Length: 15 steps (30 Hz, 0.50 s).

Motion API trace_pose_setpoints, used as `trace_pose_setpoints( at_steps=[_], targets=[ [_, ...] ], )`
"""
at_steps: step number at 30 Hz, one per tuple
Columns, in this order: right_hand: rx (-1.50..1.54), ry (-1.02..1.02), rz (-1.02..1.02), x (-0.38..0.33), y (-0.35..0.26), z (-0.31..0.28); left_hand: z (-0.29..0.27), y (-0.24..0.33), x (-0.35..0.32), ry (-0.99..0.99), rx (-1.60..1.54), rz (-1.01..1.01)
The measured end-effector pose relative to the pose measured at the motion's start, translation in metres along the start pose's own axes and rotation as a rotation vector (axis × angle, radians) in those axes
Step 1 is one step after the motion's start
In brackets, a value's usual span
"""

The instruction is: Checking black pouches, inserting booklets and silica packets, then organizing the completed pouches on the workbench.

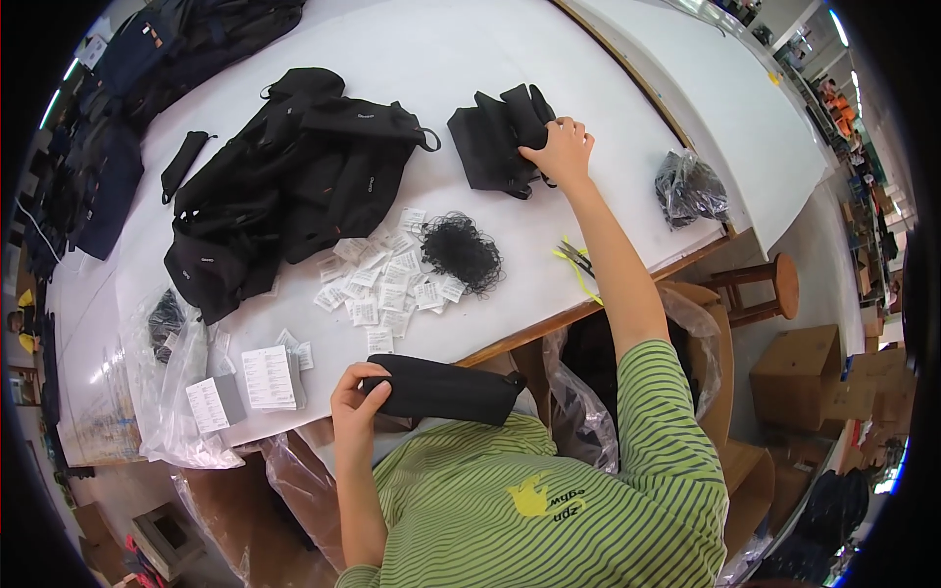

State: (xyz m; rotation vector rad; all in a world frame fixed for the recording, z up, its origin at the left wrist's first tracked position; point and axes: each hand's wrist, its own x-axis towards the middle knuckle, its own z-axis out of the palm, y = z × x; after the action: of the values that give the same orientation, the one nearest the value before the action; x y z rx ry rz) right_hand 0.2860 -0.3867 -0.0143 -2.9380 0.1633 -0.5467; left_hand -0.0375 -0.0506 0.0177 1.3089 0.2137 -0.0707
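Observation:
My left hand (357,394) is closed around one end of a black fabric pouch (446,390), which lies level in front of my body at the table's near edge. Farther off to the right, my right hand (564,152) grips the edge of a small pile of similar black pouches (490,142), thumb on the near side. Loose white printed tags (392,284) are scattered at the middle of the table beside a tangle of thin black loops (461,253). Yellow-handled snips (575,258) lie by my right forearm.
A heap of black pouches (304,157) covers the table's left half. Stacked white cards (272,377) and a clear plastic bag (181,412) sit at the near left edge. A bagged black bundle (689,186), wooden stool (784,284) and cardboard boxes (799,367) are to the right.

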Motion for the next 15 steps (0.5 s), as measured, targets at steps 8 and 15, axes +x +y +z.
trace_pose_setpoints(
  at_steps=[8,15],
  targets=[
    [0.438,0.3,-0.019,-0.013,-0.025,-0.059,-0.039,-0.004,0.014,0.172,-0.095,0.14],
    [0.681,0.17,-0.188,-0.098,-0.089,-0.155,-0.075,-0.015,0.026,0.381,0.074,0.166]
  ],
)
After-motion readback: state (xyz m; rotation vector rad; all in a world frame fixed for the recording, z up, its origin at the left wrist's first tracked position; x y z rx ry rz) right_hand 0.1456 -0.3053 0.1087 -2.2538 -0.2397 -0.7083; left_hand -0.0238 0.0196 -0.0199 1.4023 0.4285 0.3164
